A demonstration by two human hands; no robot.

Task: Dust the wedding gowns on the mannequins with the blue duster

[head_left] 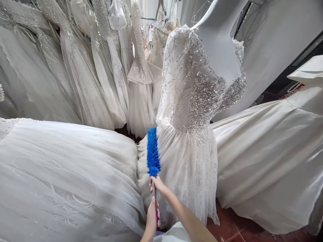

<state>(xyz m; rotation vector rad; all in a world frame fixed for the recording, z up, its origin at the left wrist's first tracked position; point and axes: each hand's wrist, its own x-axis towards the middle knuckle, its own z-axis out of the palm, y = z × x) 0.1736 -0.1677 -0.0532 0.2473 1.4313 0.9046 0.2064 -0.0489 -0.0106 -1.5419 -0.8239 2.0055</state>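
A blue fluffy duster (152, 153) stands upright against the skirt of a beaded white gown (194, 97) worn by a white mannequin (217, 37). Both my hands grip its thin metal handle. My right hand (158, 185) holds it just under the blue head. My left hand (151, 216) holds it lower down, near a purple grip end. The duster's head touches the gown at waist height, on its left side.
A wide tulle skirt (63, 174) fills the left foreground. A satin gown (267, 161) spreads at the right. Several white dresses (101, 67) hang on a rack behind. Red tiled floor (234, 228) shows at the bottom right.
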